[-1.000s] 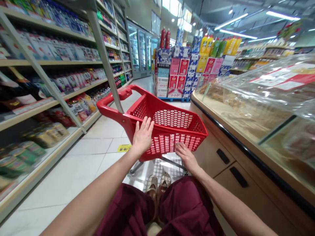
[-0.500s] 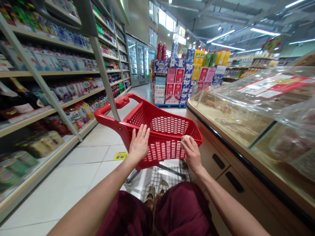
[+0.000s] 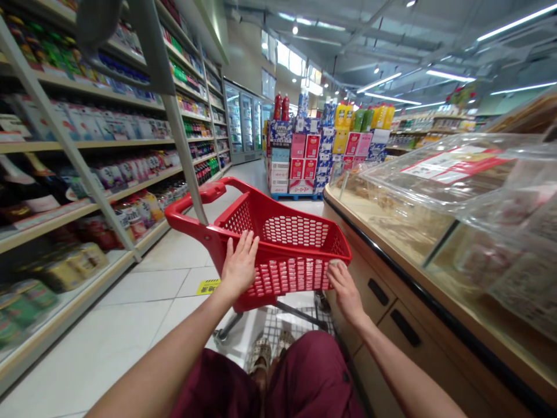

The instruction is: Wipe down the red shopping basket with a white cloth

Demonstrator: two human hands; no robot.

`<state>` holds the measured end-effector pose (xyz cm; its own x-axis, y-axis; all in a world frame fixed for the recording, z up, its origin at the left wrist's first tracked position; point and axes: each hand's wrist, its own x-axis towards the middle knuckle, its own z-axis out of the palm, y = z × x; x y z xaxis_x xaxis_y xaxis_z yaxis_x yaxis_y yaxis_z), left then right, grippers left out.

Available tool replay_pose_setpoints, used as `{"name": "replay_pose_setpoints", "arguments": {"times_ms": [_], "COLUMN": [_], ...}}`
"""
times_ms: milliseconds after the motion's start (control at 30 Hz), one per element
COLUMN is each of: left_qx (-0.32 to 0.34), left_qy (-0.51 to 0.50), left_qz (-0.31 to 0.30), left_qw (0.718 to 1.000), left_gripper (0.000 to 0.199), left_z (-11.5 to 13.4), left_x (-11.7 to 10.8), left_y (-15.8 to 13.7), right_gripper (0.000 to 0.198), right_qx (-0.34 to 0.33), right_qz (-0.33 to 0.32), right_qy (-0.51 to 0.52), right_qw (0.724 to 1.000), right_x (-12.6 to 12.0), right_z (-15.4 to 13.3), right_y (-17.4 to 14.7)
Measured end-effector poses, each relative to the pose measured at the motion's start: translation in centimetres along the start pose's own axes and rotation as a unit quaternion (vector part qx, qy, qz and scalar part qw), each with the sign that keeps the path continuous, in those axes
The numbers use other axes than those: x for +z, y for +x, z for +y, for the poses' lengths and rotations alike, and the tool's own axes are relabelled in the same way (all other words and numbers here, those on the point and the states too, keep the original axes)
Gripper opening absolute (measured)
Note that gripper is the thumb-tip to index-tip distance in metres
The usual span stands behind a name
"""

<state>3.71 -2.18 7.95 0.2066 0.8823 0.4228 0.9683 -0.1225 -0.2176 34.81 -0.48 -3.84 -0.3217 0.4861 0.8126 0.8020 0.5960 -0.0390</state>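
Observation:
A red plastic shopping cart (image 3: 296, 235) stands crosswise in front of me, its handle to the left and its perforated basket facing me. My left hand (image 3: 240, 264) lies with fingers stretched against the near side, just under the rim by the handle end. At the basket's right end is my right hand (image 3: 346, 290), fingers bent around a small pale crumpled wad, perhaps a cloth or tissue (image 3: 336, 264). The wad touches the cart near the rim corner. Most of it is hidden by the fingers.
Drink shelves (image 3: 87, 142) line the left. A wooden counter (image 3: 369, 226) with clear covers (image 3: 452, 157) stands close on the right. Stacked cartons (image 3: 300, 157) are beyond the cart. A grey pole (image 3: 185, 151) rises beside its handle. A yellow floor sticker (image 3: 208, 287) lies on the tiles.
My right hand has slid right along the basket and slightly down, taking the pale wad with it. My left hand stays against the cart side. The view has shifted a little.

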Motion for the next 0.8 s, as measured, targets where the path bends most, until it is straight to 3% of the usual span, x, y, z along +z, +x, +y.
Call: {"name": "replay_pose_setpoints", "arguments": {"times_ms": [100,333,467,667,800], "left_qx": [0.007,-0.001,0.013,0.022,0.003], "left_qy": [0.003,0.0,0.0,-0.007,0.009], "left_qz": [-0.004,-0.006,0.009,0.026,0.058], "left_qw": [1.0,1.0,1.0,0.999,0.998], "left_gripper": [0.064,0.065,0.062,0.061,0.063], "left_z": [0.0,0.3,0.4,0.0,-2.0], "left_x": [-0.2,-0.6,-0.3,-0.5,-1.0], "left_y": [-0.1,-0.3,-0.4,-0.6,-0.9], "right_gripper": [0.038,0.034,0.033,0.034,0.034], "right_qx": [-0.042,-0.06,-0.118,-0.058,-0.109], "right_qz": [-0.032,0.026,-0.004,0.035,0.002], "right_qy": [0.007,0.024,0.041,0.042,0.05], "right_qw": [0.999,0.998,0.992,0.997,0.993], "right_x": [0.1,0.9,2.4,3.6,4.1], "right_z": [-0.9,-4.9,-7.0,-9.2,-10.0], "right_y": [-1.0,4.7,4.0,5.5,4.5]}}
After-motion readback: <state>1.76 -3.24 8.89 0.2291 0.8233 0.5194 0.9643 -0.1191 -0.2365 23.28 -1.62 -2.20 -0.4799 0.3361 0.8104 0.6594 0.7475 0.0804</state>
